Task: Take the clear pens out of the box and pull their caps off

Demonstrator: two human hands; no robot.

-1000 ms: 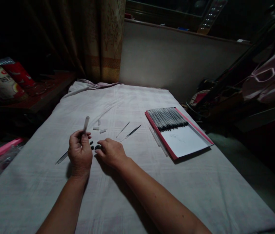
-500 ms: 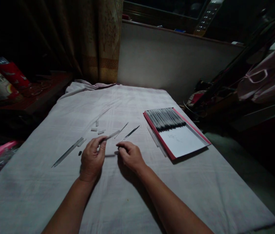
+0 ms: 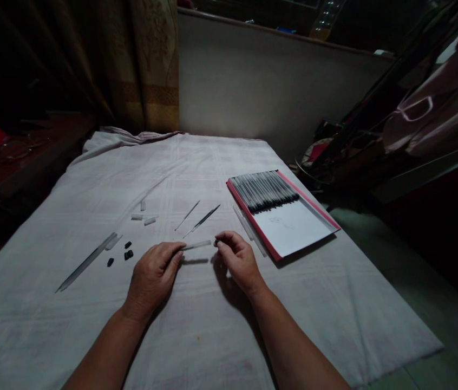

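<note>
My left hand (image 3: 156, 276) is closed around one end of a clear pen barrel (image 3: 197, 245), which points right above the cloth. Just off the barrel's free end, my right hand (image 3: 237, 260) pinches a small black pen part (image 3: 217, 242), mostly covered by the fingers. Beyond the hands lie thin pen refills (image 3: 202, 219) and several clear pen caps (image 3: 150, 221). Left of my left hand are small black pieces (image 3: 128, 254). Farther left, slim pens or barrels (image 3: 86, 262) rest side by side, with a clear cap touching their upper end.
A red-edged box (image 3: 255, 227) at the right holds a row of clear pens with black ends (image 3: 265, 189) above a white sheet. Clear tubes (image 3: 249, 227) lie along its left side. A pale checked cloth (image 3: 213, 336) covers the table; a curtain (image 3: 158, 81) hangs behind.
My right hand has moved right, away from my left hand, and now pinches a black part by the barrel's tip. The view has shifted, uncovering more black pieces at left.
</note>
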